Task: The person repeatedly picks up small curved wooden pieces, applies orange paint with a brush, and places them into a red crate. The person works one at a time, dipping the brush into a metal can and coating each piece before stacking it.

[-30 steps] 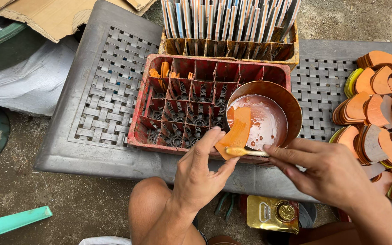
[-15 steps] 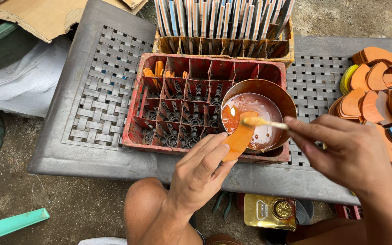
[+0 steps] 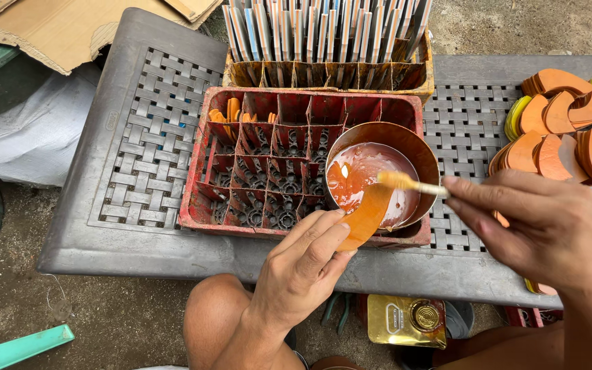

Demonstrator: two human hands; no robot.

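My left hand [image 3: 304, 268] pinches a curved orange piece [image 3: 366, 216] and holds it over the near rim of a metal bowl [image 3: 425, 152] of orange-brown liquid. My right hand [image 3: 544, 229] grips a small brush [image 3: 411, 183] whose bristles lie on the top of that piece, above the liquid. The bowl rests in the right end of a red divided crate [image 3: 200, 199]. A few orange pieces [image 3: 231, 111] stand in the crate's far-left cells.
A yellow crate [image 3: 329, 75] packed with upright flat strips stands behind the red one. A heap of orange curved pieces [image 3: 570, 130] lies at the right on the grey lattice table [image 3: 131, 164]. Cardboard [image 3: 56, 27], a grey sack and a gold tin [image 3: 405, 318] sit around it.
The piece moved from upright beside the bowl to lying over its near rim. The brush went from the piece's lower edge, into the bowl, then onto the piece's top.
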